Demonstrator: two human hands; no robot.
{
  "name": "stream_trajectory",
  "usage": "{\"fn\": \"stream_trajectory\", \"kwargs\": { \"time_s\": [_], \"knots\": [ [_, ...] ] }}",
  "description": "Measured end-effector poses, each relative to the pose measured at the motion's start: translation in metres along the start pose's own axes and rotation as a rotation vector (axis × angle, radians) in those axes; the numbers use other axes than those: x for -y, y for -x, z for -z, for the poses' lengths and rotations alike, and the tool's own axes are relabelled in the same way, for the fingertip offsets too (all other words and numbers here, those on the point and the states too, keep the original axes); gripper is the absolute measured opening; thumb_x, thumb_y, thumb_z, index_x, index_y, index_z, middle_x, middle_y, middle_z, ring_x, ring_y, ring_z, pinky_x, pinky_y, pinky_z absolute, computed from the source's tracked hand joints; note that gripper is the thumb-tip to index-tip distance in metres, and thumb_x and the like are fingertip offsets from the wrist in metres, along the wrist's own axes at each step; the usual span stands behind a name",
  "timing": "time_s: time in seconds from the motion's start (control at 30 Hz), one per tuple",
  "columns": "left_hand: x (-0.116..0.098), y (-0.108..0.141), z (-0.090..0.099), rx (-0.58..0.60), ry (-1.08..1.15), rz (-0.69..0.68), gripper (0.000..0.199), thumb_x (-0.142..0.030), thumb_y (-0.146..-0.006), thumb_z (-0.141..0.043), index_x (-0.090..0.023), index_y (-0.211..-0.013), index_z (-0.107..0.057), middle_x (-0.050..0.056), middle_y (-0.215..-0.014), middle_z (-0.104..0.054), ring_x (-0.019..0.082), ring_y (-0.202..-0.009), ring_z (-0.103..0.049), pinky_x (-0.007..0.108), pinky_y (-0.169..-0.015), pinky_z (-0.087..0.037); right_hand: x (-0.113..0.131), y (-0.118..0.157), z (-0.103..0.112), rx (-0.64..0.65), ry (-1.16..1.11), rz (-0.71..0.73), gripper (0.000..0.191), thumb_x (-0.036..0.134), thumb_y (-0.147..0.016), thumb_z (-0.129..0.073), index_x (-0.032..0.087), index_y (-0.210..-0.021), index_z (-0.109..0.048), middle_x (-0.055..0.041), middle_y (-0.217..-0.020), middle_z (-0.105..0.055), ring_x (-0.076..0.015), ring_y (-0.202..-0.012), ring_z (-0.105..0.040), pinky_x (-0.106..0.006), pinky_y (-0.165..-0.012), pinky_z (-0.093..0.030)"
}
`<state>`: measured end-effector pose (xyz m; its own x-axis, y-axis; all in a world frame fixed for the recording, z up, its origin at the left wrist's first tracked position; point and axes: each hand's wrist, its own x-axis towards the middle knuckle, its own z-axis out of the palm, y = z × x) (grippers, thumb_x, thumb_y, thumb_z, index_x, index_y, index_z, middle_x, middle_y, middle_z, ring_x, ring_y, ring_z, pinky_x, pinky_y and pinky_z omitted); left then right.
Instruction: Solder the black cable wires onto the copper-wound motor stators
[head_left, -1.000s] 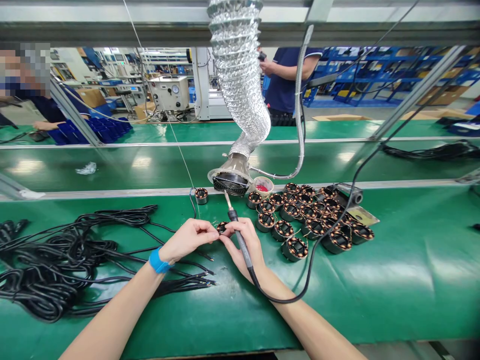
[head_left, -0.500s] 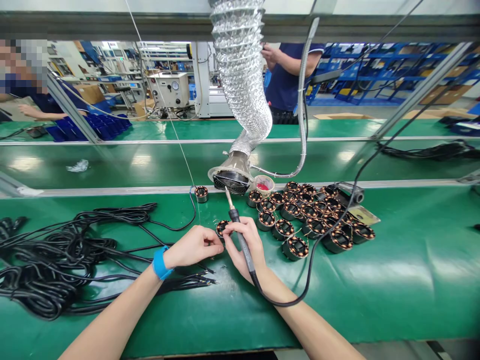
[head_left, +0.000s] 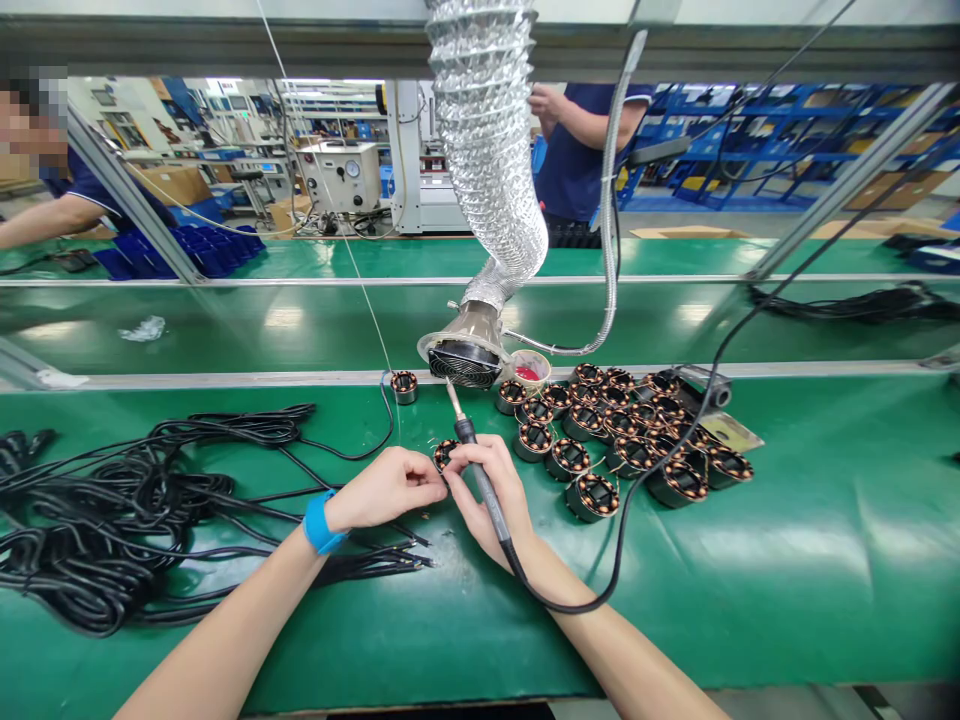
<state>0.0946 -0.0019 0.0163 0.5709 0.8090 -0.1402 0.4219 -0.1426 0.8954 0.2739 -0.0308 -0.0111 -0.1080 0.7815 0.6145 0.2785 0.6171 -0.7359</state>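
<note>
My right hand [head_left: 491,495] is closed around the grey handle of a soldering iron [head_left: 482,480], its metal tip pointing up and away towards the fan. The right fingertips also reach a small motor stator [head_left: 444,455] with copper windings, partly hidden behind that hand. My left hand [head_left: 394,487], with a blue band [head_left: 322,522] at the wrist, is pinched beside the stator. What lies between its fingertips is hidden; a black cable runs under that hand. Another stator [head_left: 403,387] with a cable attached stands farther back, where a thin strand of solder wire [head_left: 367,300] hangs down.
Several stators [head_left: 592,497] stand grouped to the right, near a metal block [head_left: 705,385] and a round tub [head_left: 529,368]. Bundled black cables [head_left: 97,540] cover the left. A foil duct with a fan [head_left: 465,362] hangs ahead. Two people are beyond the bench.
My hands have barely moved; the left shifts very slightly. The view has moved a little. In the background, the person at left has stretched an arm out to the left.
</note>
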Motion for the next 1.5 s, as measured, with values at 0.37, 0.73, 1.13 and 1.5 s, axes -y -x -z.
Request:
{"fn": "stream_trajectory", "kwargs": {
  "time_s": [0.37,0.73,1.13,1.5],
  "knots": [
    [-0.008,0.003,0.006,0.016,0.103,0.087,0.032,-0.046,-0.086,-0.058,-0.015,-0.082,-0.062,-0.004,-0.060,-0.051,0.010,-0.053,-0.044,0.021,-0.051,-0.034,-0.005,-0.002,0.001,0.030,0.004,-0.019,0.028,0.009,-0.086,-0.056,0.026,-0.108,-0.055,-0.0020,-0.094,-0.055,-0.0160,-0.087,-0.061,-0.032,-0.082,-0.053],
    [-0.009,-0.001,0.002,-0.168,0.271,0.209,0.026,-0.038,-0.074,-0.067,-0.012,-0.075,-0.071,-0.004,-0.055,-0.050,0.006,-0.046,-0.029,0.022,-0.044,-0.018,-0.007,0.000,-0.003,0.012,0.031,-0.024,0.025,0.011,-0.088,-0.056,0.026,-0.108,-0.058,-0.0033,-0.101,-0.052,-0.0144,-0.083,-0.062,-0.032,-0.082,-0.055],
    [0.002,-0.009,-0.004,-0.535,0.513,0.286,0.024,-0.034,-0.065,-0.071,-0.012,-0.071,-0.066,-0.007,-0.052,-0.042,0.002,-0.040,-0.025,0.019,-0.040,-0.012,-0.010,-0.003,0.006,-0.049,0.059,-0.050,0.027,0.018,-0.095,-0.052,0.026,-0.119,-0.062,-0.0049,-0.100,-0.061,-0.0155,-0.087,-0.065,-0.031,-0.082,-0.054],
    [0.011,-0.011,-0.009,-0.558,0.577,0.332,0.025,-0.034,-0.064,-0.072,-0.012,-0.072,-0.065,-0.007,-0.055,-0.043,0.000,-0.038,-0.024,0.019,-0.039,-0.009,-0.002,0.001,0.018,-0.033,0.064,-0.068,0.024,0.028,-0.096,-0.045,0.022,-0.089,-0.067,-0.0002,-0.065,-0.062,-0.0168,-0.066,-0.065,-0.031,-0.066,-0.053]
  ]
}}
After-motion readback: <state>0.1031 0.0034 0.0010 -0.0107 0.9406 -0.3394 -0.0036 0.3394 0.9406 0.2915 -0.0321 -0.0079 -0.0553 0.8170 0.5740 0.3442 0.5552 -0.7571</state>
